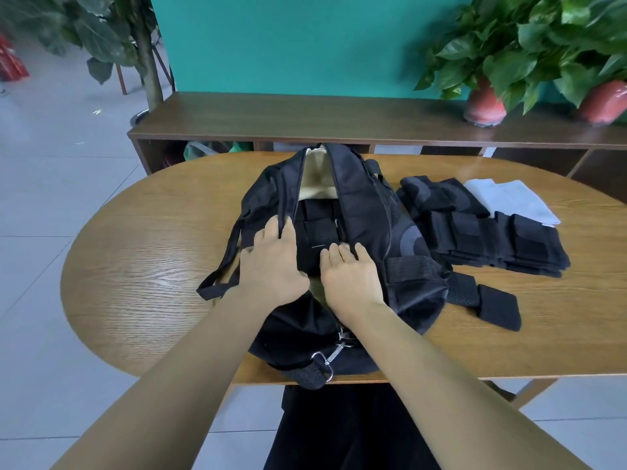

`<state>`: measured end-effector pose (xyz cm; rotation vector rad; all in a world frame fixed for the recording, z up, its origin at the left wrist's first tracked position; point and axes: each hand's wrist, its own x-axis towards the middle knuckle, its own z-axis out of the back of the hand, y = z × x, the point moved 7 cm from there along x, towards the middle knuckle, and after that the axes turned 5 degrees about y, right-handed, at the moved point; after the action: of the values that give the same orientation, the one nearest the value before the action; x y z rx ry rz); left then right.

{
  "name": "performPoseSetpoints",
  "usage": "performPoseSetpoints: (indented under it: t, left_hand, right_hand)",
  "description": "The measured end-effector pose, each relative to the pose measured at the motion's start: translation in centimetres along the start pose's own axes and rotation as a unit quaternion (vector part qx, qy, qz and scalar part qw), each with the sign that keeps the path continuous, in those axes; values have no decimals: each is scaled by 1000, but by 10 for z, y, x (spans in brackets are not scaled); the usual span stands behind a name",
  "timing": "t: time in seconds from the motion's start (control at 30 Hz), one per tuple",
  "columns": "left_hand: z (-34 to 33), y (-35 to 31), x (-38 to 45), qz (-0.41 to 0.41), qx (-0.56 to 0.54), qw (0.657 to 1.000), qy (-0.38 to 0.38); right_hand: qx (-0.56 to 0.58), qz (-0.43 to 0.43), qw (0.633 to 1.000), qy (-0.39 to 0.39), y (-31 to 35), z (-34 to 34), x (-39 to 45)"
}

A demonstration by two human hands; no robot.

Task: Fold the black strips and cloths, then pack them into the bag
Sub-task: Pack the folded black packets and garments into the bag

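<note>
both grips at the open mouth of the black bag on the worktop.

left hand (271, 262) reaches forward, fingers curled over the bag's left zipper edge, gripping it. right hand (349, 276) lies just beside it, fingers straight and relaxed, resting on the folded black cloth (314, 232) inside the bag (366, 212). right of the bag, more folded black strips (488, 235) sit stacked on the worktop (135, 252), a white cloth (512, 201) behind them, one loose strip (488, 303) nearer.
</note>
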<state>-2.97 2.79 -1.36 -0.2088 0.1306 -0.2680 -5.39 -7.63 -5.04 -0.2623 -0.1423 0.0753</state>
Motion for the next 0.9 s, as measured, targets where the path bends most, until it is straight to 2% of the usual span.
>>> performPoseSetpoints:
  t: [0.07, 0.13, 0.23, 0.3, 0.4, 0.47, 0.53, 0.7, 0.9]
  left_hand:
    - [0, -1, -2, 3, 8, 1000, 0]
    - [2, -2, -4, 3, 18, 1000, -8]
    - [2, -4, -8, -1, 31, 999, -14]
    - [1, -5, -10, -1, 40, 999, -19]
    - [0, -5, -11, 3, 52, 998, -24]
    - [-1, -6, -11, 5, 58, 998, -25]
    - [-2, -6, -11, 5, 60, 998, -27]
    - [-3, -4, -9, 7, 59, 998, -27]
    - [-3, 4, -9, 7, 52, 998, -37]
  right_hand:
    - [14, 4, 1000, -12, -4, 4, -4]
    - [27, -9, 998, -55, -12, 17, -14]
    - [78, -30, 980, -181, -32, 43, -40]
    - [99, -63, 964, -240, -55, 53, -65]
    - [94, -139, 947, -275, -101, 46, -102]
    - [91, -190, 946, -248, -130, 27, -124]
    - [97, -227, 954, -171, -150, 5, -135]
    - [50, -164, 984, 39, -155, -28, -127]
    - [23, -180, 982, 59, -164, -18, -111]
